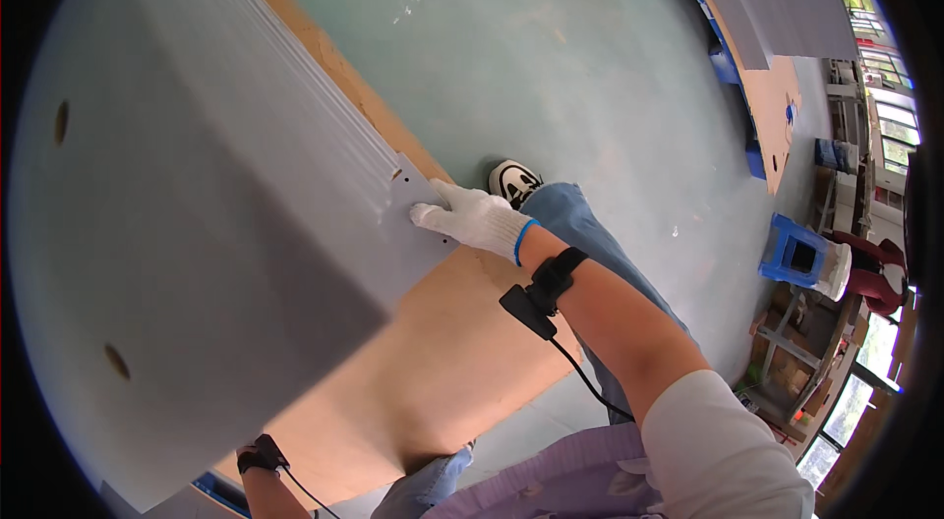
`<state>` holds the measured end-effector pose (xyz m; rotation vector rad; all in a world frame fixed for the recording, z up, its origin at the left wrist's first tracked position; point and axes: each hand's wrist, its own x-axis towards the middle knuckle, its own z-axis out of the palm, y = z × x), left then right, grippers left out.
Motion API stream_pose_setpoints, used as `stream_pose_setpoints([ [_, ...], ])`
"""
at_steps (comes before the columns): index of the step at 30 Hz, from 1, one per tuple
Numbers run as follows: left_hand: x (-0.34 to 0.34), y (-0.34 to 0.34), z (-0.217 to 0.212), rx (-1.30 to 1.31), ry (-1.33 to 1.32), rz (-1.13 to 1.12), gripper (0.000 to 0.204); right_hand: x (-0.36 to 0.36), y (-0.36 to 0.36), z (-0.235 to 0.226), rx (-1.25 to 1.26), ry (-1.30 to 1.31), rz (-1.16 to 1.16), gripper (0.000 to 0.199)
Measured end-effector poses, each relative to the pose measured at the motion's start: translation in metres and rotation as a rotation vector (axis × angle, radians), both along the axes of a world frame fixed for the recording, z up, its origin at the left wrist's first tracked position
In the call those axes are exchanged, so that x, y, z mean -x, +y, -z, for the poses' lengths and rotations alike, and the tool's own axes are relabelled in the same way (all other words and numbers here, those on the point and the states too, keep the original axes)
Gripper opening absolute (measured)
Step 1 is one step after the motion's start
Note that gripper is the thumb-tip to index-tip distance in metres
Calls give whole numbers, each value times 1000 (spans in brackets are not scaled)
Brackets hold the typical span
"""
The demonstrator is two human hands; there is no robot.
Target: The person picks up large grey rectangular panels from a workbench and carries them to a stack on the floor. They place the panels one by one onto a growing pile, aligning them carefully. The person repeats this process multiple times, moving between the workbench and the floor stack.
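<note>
A tall stack of grey boards with small drilled holes fills the left side, lying on a larger brown board. My right hand, in a white knit glove, grips the near corner of one grey board at the stack's stepped edge, thumb on top. A black sensor strap with a cable sits on that wrist. My left forearm comes in at the bottom with the same kind of strap, and the hand itself is hidden behind the stack's lower edge.
The green floor spreads beyond the stack, with my shoe on it. A second stack of grey and brown boards rests on blue pallets at top right. A blue crate and a person in red are at right.
</note>
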<state>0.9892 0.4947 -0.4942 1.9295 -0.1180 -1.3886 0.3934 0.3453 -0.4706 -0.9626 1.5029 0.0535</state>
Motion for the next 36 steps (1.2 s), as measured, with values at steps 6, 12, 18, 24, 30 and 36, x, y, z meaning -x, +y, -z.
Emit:
stream_pose_setpoints([
  [6,-12,7,9,6,4,113,94,-4,-1,23,125,40,-59,89],
  [12,-46,25,43,-18,-30,69,74,-5,-7,-17,-42,4,123,63],
  [18,-60,77,70,-42,-173,65,64,-32,-7,-20,-102,-167,336,59],
  [24,-43,63,64,-3,-203,166,65,-21,8,21,42,-34,346,56],
  [30,-30,37,36,7,-45,73,77,-24,15,25,107,103,321,71],
  [36,-5,16,5,-4,-58,-91,86,-25,2,-11,-112,87,83,86],
])
